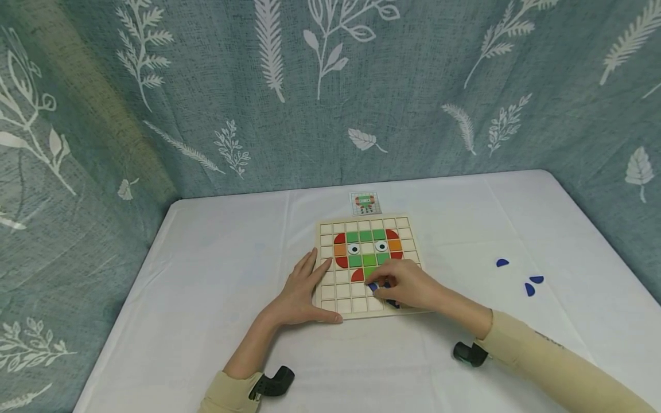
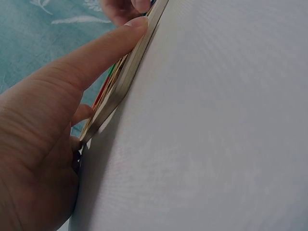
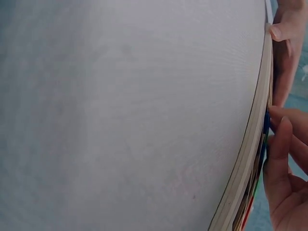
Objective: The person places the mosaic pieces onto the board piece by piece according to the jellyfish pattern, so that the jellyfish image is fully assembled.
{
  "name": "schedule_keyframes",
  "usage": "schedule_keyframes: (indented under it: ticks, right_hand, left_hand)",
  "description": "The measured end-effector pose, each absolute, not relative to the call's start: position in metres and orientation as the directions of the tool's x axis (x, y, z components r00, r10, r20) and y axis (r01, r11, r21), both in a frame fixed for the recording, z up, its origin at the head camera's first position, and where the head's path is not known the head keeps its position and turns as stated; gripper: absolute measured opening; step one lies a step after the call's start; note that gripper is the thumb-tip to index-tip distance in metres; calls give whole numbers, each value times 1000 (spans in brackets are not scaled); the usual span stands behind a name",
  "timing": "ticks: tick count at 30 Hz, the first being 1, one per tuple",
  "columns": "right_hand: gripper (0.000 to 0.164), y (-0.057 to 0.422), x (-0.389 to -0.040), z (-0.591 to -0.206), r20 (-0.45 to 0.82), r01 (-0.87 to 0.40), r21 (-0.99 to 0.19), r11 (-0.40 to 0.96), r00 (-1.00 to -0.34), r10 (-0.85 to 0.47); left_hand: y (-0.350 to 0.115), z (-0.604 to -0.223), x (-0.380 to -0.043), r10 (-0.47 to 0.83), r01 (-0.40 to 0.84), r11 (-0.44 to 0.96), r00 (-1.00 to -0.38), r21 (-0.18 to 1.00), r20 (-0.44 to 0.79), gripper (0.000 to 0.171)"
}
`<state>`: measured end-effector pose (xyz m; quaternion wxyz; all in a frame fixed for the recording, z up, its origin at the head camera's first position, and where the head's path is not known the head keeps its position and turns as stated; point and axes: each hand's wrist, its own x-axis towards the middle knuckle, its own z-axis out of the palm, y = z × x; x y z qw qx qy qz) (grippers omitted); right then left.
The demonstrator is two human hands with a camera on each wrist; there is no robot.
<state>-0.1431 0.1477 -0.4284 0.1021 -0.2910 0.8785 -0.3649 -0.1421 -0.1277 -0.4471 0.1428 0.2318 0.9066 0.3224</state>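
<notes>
A square wooden grid board [image 1: 343,291] lies on the table, with green, red and orange tiles and two eye tiles forming a figure. My left hand [image 1: 299,289] steadies its left side, fingers spread on the edge and thumb along the front corner; the left wrist view shows that thumb [image 2: 110,45] against the rim. Over the lower right of the board, my right hand [image 1: 408,284] pinches a small blue piece [image 1: 373,287] between thumb and index finger, at a cell below the red quarter-round tile [image 1: 358,275]. More dark blue shows under that hand, partly hidden.
A small pattern card [image 1: 365,203] with a similar figure lies behind the board. Three loose blue rounded pieces, one of them a blue half-round [image 1: 502,263], lie on the white tablecloth [image 1: 465,229] to the right. A leaf-patterned curtain [image 1: 310,137] hangs behind the table.
</notes>
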Motion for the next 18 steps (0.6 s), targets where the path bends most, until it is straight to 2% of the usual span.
schedule_keyframes:
  ticks: [8, 18]
  right_hand:
    - [16, 149, -144, -429, 47, -422, -711, 563, -827, -560]
    - [17, 147, -143, -432, 52, -421, -712, 562, -830, -556]
  left_hand:
    - [-128, -448, -143, 510, 329, 692, -853, 642, -112, 119]
    - [-128, -448, -143, 519, 341, 684, -848, 645, -102, 119]
